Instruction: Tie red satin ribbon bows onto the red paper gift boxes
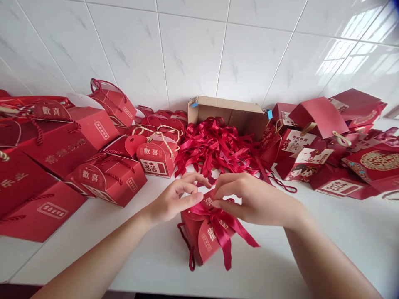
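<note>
A small red gift box (202, 241) with a cord handle stands on the white counter (311, 257) right in front of me. A red ribbon (225, 230) is tied in a bow on its top, with tails hanging down the front. My left hand (174, 199) pinches the ribbon at the box's top from the left. From the right, my right hand (249, 199) pinches the same ribbon, fingertips almost meeting the left hand's.
A cardboard box (230, 113) spilling loose red ribbons (215, 147) sits against the tiled wall. Several red gift boxes (106, 176) crowd the left side, and more red boxes and bags (314, 158) are piled on the right.
</note>
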A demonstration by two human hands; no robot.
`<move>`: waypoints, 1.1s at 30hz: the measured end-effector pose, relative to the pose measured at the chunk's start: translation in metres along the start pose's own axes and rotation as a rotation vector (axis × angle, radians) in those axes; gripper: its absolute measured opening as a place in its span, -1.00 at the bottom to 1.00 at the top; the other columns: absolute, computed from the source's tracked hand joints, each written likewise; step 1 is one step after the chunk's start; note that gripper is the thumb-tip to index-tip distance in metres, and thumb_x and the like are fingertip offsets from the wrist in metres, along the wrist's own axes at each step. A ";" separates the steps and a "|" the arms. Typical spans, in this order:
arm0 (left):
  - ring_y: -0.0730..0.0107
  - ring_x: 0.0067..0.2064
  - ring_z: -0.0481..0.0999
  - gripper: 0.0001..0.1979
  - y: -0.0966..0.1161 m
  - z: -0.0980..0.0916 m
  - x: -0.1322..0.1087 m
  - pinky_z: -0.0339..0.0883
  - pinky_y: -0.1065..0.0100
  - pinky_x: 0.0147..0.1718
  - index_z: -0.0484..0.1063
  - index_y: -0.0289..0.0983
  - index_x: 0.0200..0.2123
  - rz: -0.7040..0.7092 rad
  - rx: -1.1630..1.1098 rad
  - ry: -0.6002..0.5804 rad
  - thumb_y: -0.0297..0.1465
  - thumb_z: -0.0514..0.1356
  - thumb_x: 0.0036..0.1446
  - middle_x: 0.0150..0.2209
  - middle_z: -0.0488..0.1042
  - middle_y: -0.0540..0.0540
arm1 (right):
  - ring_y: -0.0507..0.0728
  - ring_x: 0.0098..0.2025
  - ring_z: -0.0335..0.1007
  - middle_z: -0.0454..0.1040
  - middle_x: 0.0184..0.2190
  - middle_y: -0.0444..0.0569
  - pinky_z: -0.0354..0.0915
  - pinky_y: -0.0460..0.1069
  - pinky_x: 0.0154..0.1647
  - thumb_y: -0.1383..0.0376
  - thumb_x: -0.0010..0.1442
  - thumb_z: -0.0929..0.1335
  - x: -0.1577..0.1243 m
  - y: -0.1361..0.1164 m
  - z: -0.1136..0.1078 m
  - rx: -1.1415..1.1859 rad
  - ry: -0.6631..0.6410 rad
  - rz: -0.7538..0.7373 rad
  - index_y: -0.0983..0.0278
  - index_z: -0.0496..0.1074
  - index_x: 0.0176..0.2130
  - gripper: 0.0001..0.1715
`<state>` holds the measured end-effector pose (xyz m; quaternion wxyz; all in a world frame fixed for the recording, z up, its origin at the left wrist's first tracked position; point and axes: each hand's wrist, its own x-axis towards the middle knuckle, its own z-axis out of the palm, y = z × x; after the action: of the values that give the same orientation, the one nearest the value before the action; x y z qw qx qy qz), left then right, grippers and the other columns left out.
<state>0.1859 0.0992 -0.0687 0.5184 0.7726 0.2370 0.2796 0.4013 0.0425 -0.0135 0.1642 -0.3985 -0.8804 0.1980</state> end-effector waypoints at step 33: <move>0.16 0.01 0.41 -0.68 -0.015 -0.001 0.008 0.25 0.22 0.06 0.43 -0.21 -0.39 -0.087 -0.066 0.352 -0.08 0.12 0.15 -0.16 0.51 -0.10 | 0.05 -0.36 0.39 0.47 -0.35 -0.03 0.27 -0.07 -0.39 0.36 0.16 0.36 -0.067 0.016 -0.046 -0.206 0.235 0.211 0.25 0.56 -0.40 -0.84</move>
<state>0.1899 0.1098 -0.0807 0.5057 0.6831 0.3480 0.3956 0.4744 0.0112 0.0102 0.2026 -0.5239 -0.8239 0.0753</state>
